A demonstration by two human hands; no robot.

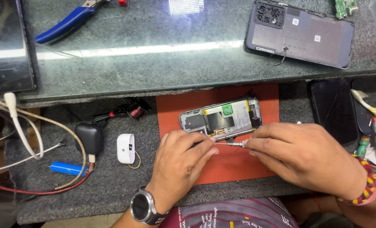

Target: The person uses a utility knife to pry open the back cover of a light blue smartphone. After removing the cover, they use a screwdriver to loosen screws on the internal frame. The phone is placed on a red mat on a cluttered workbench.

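- nearest us, our left hand (180, 162), a round dark watch (142, 206) on its wrist, rests on the orange mat (238, 164), its fingers (204, 145) curled shut against the tip of a thin metal screwdriver (231, 144).
- our right hand (301, 154), with a beaded band (367, 181) at the wrist, has its fingers closed around the screwdriver's handle end.
- just beyond the fingers lies the opened phone (221, 118), back off, showing a pale battery and dark shields, flat on the mat.
- the mat sits on a grey, felt-like surface (112, 185) with a black charger (88, 137), a white case (126, 147), a blue cylinder (65, 169) and loose cables (23, 135).
- farther off, a glossy speckled stone shelf (154, 55) carries blue-handled pliers (65, 25) and a grey phone back cover (299, 33).
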